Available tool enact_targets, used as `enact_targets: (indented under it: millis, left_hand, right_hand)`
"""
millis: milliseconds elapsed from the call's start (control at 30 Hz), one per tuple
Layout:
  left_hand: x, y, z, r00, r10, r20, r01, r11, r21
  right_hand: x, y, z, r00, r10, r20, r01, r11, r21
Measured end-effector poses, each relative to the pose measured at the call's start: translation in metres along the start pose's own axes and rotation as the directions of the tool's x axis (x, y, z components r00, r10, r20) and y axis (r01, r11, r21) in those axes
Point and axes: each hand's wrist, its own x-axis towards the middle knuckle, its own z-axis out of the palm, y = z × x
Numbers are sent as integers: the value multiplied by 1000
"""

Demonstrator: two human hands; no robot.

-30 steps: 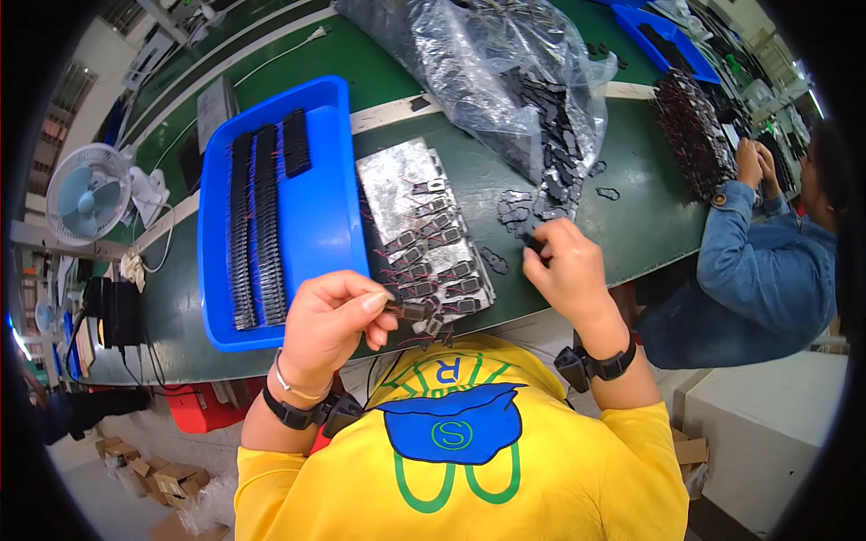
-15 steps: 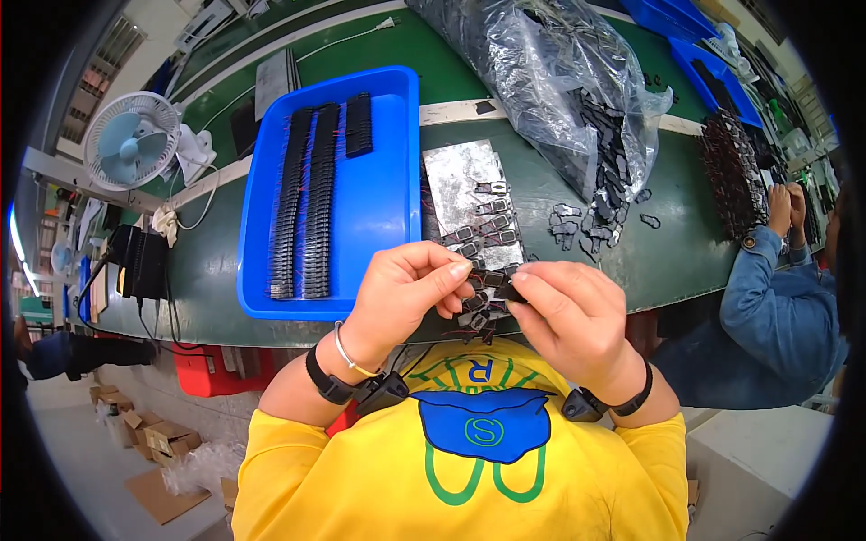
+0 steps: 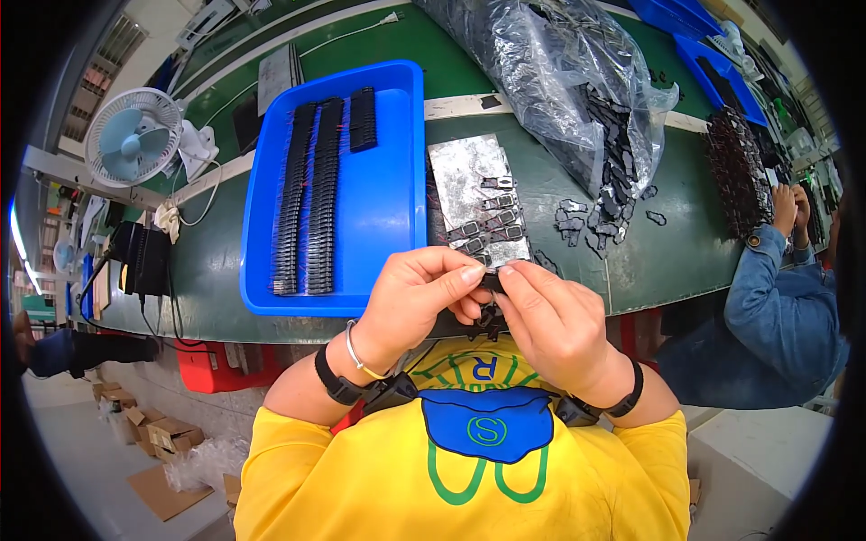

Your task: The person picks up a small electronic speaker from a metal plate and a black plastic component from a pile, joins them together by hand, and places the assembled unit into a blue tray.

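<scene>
Both hands meet over the near end of a worn metal plate (image 3: 462,171). My left hand (image 3: 424,284) and my right hand (image 3: 557,320) pinch a small black plastic part (image 3: 492,281) between thumbs and fingertips. Much of that part is hidden by the fingers. On the plate lie several small black framed parts (image 3: 498,203) with thin dark wires. More dark pieces (image 3: 487,320) sit under my hands at the table edge. Left of the plate stands a blue tray (image 3: 383,216) with long rows of stacked black parts (image 3: 322,198).
A clear plastic bag (image 3: 541,99) spills flat black pieces (image 3: 613,212) onto the green table (image 3: 667,243). A white fan (image 3: 133,140) and a black power box (image 3: 142,261) stand at the left. At the right, a co-worker's blue sleeve (image 3: 767,298) reaches the bench beside piled wired parts (image 3: 735,162).
My right hand has come in toward the left, so the fingertips of both hands are now close together on the black part. The whole view has shifted slightly.
</scene>
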Motion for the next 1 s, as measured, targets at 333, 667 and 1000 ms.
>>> enact_targets:
  millis: [333,667,1000]
  left_hand:
    - [-2,-4,0,1000,22,17,-21,998,-64]
    - [-3,-9,5,997,71,8,-71,996,-47]
    - [-12,-8,14,962,272,10,-270,947,174]
  right_hand:
    - [1,2,3,999,-16,-40,16,1000,11]
    - [1,0,4,997,-6,-79,6,1000,-2]
    - [2,1,6,994,-24,-109,24,1000,3]
